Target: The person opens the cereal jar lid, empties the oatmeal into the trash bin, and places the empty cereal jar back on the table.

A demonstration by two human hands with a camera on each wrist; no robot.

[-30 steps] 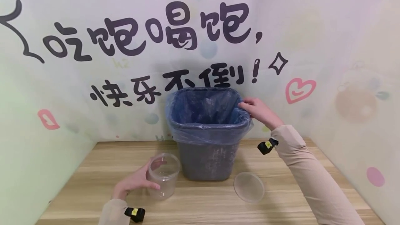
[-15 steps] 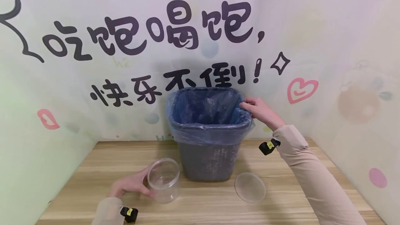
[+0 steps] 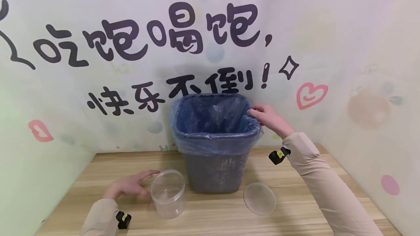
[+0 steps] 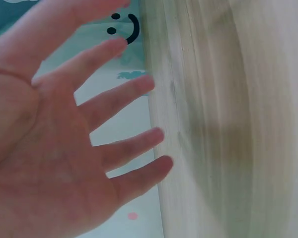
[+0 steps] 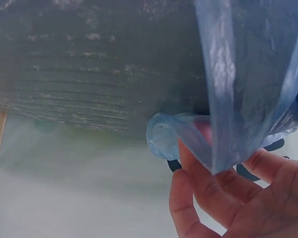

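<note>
A grey bin [image 3: 214, 174] lined with a blue plastic bag [image 3: 213, 145] stands upright at the back of the table. My right hand [image 3: 270, 118] grips its right rim, thumb over the edge; in the right wrist view, fingers [image 5: 208, 191] curl under the bag's loose fold [image 5: 221, 99]. In front of the bin, a clear plastic jar [image 3: 168, 203] stands upright with no lid on it. To the jar's left is my left hand [image 3: 131, 185], fingers spread and holding nothing. The left wrist view shows its bare palm [image 4: 49, 134]. Right of the jar lies a round translucent lid [image 3: 260, 199].
The wood-grain table [image 3: 210, 221] meets a printed backdrop [image 3: 131, 130] right behind the bin. Side walls [image 3: 19, 177] of the same printed sheet close in the left and right. Each wrist carries a small black camera [image 3: 123, 219].
My left hand has let go of the jar and drawn back to the left, leaving the jar standing slightly nearer the front. My right hand keeps its grip on the bin's rim.
</note>
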